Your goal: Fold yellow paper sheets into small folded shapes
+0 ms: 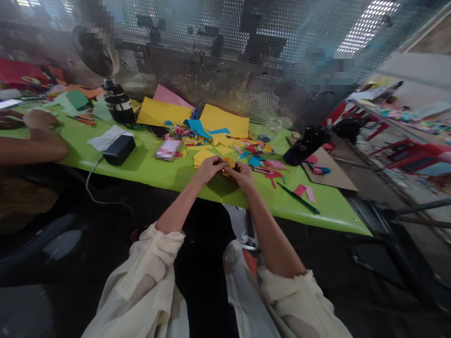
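Observation:
Both of my hands meet over the front of the green table (158, 172), pinching a small piece of yellow paper (229, 162) between them. My left hand (211, 168) grips its left side, and my right hand (244, 176) has its right side. The fingers partly hide the paper, so its exact folds do not show. Just behind my left hand lie several yellow paper pieces (201, 157). To the right of my right hand are a pink-handled cutter-like tool (261, 170) and red paper scraps (273, 177).
A black power adapter (120, 150) with a cable sits at the left. Colored scraps and yellow sheets (225, 119) lie along the back. A dark bottle (305, 146), brown cardboard (333, 171) and a green pencil-like stick (299, 198) are at the right. Another person's arm (31, 150) rests far left.

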The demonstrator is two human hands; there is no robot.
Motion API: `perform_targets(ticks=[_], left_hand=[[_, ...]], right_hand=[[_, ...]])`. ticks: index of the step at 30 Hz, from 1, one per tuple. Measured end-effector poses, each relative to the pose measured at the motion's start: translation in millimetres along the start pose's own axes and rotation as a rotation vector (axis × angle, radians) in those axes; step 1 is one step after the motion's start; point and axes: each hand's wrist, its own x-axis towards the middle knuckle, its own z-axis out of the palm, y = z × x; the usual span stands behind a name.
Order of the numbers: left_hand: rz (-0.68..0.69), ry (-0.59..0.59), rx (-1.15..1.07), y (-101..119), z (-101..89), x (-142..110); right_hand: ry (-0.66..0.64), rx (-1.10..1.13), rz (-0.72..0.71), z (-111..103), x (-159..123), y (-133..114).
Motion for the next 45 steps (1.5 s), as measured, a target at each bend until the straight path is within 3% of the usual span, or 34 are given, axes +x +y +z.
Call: perform_targets(ticks=[12, 20, 36, 45], left_hand=[[-0.080, 0.048, -0.138, -2, 1.7, 1], [-0.058, 0.054, -0.106, -3, 1.2, 0], [0.001, -0.006, -0.017, -6, 1.0, 2], [0.008, -0.014, -0.012, -1, 1.1, 0]], right_hand=[[0.013, -0.006, -0.025, 0, 0, -2], [0.092, -0.293, -0.105, 1, -1, -1], [0.034, -0.025, -0.038, 2, 1, 7], [0.001, -0.006, -0.037, 2, 0, 3]])
